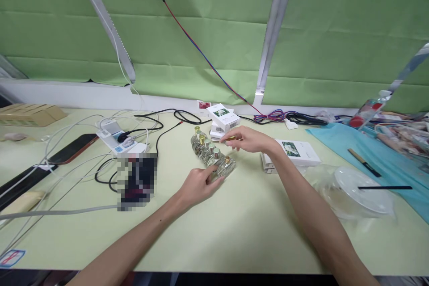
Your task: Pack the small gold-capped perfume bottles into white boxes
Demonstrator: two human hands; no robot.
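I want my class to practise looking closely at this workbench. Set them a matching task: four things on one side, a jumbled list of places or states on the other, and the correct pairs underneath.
Things
1. Left hand
2. Glass bottles
3. Light-blue sheet
4. Round container with a white lid

Places or states
A. Lying under a tan-and-black tool
B. Touching the nearest bottle
C. Has a thin black strip across its top
D. Lined up in a row near the middle of the table

Right pairs: 1-B; 2-D; 3-A; 4-C
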